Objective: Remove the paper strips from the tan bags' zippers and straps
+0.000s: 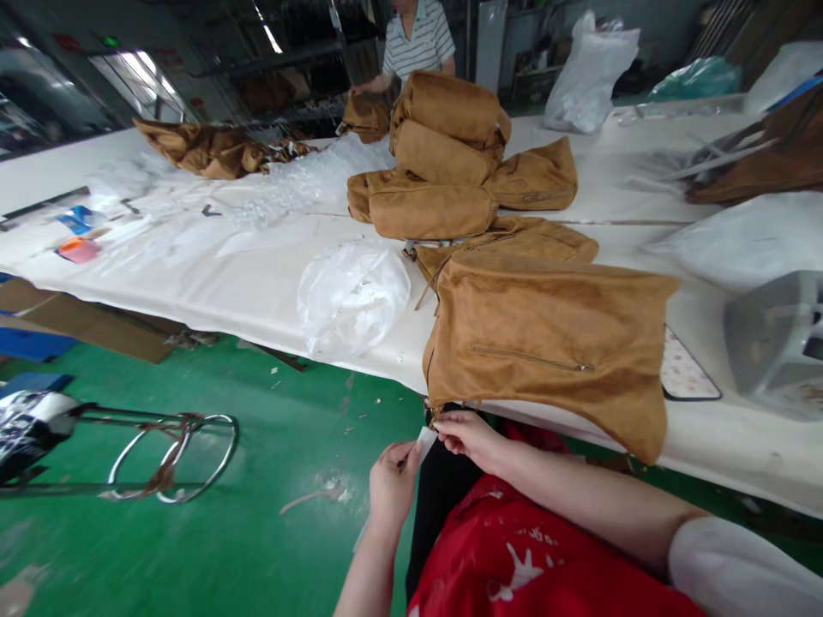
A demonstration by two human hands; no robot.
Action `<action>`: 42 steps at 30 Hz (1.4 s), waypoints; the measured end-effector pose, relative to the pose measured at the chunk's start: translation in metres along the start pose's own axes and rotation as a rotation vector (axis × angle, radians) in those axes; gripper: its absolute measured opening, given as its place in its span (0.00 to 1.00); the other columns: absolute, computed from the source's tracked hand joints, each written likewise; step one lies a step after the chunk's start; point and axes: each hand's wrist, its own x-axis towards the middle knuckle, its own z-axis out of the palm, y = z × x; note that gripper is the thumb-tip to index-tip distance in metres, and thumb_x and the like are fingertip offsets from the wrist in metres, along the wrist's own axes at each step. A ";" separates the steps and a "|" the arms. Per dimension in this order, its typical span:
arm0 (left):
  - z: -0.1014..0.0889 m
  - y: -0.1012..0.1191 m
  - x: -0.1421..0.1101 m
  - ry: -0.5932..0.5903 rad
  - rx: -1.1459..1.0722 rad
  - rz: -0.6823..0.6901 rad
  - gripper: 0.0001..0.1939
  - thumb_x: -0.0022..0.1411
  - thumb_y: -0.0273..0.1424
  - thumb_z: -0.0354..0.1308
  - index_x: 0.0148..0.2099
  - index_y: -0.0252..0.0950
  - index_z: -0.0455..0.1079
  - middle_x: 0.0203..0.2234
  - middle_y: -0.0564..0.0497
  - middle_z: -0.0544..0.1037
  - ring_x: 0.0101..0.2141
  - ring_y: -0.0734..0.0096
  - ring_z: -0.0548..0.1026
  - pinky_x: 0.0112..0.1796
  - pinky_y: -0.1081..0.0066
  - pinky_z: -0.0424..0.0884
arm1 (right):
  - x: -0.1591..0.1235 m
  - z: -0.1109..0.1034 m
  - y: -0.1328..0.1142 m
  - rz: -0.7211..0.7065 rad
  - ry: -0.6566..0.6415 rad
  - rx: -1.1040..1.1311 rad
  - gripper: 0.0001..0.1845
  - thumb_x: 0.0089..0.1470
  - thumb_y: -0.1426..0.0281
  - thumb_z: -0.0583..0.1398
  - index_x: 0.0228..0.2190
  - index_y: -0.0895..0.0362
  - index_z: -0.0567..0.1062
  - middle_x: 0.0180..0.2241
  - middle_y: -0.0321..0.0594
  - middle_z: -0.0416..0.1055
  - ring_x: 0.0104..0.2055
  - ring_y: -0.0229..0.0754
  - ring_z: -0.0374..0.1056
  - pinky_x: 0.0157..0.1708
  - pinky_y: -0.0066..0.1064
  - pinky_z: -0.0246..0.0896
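Note:
A tan suede bag (546, 343) lies at the near edge of the white table (257, 291), its lower left corner hanging over the edge. My right hand (469, 437) pinches that corner at the zipper end. My left hand (391, 487) is closed on a small white tag (424, 441) just left of it, touching the same corner. Both hands sit below the table edge, above my red clothing.
More tan bags (443, 163) are stacked mid-table; a crumpled clear plastic bag (352, 296) lies near the edge. A person in a striped shirt (417, 43) works at the far side. A grey bin (777, 338) stands right. A metal stool frame (173, 454) lies on the green floor.

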 end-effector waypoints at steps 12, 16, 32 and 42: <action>0.017 0.027 0.023 0.062 0.014 0.054 0.17 0.60 0.41 0.52 0.34 0.36 0.78 0.30 0.48 0.80 0.32 0.65 0.77 0.37 0.69 0.70 | 0.005 -0.014 -0.012 -0.075 0.106 0.106 0.13 0.41 0.64 0.65 0.22 0.59 0.68 0.19 0.32 0.66 0.18 0.29 0.56 0.17 0.23 0.44; 0.018 0.031 0.028 0.074 -0.017 0.061 0.17 0.60 0.42 0.52 0.34 0.37 0.77 0.29 0.48 0.80 0.32 0.64 0.76 0.37 0.68 0.69 | 0.010 -0.009 -0.016 -0.093 0.127 0.072 0.11 0.39 0.67 0.64 0.19 0.58 0.67 0.17 0.31 0.64 0.18 0.29 0.54 0.17 0.23 0.41; 0.055 0.041 0.035 0.149 -0.135 -0.098 0.21 0.60 0.41 0.50 0.24 0.37 0.77 0.18 0.49 0.73 0.25 0.65 0.71 0.28 0.69 0.65 | 0.042 -0.037 0.019 -0.144 0.097 -0.183 0.23 0.40 0.52 0.61 0.10 0.53 0.60 0.10 0.32 0.52 0.14 0.34 0.46 0.16 0.31 0.41; 0.064 0.031 0.040 0.242 -0.194 -0.160 0.13 0.58 0.32 0.53 0.27 0.35 0.77 0.25 0.46 0.77 0.29 0.66 0.73 0.32 0.69 0.68 | 0.033 -0.041 0.015 -0.158 0.165 -0.205 0.18 0.36 0.54 0.63 0.14 0.55 0.69 0.13 0.39 0.63 0.17 0.39 0.56 0.17 0.32 0.51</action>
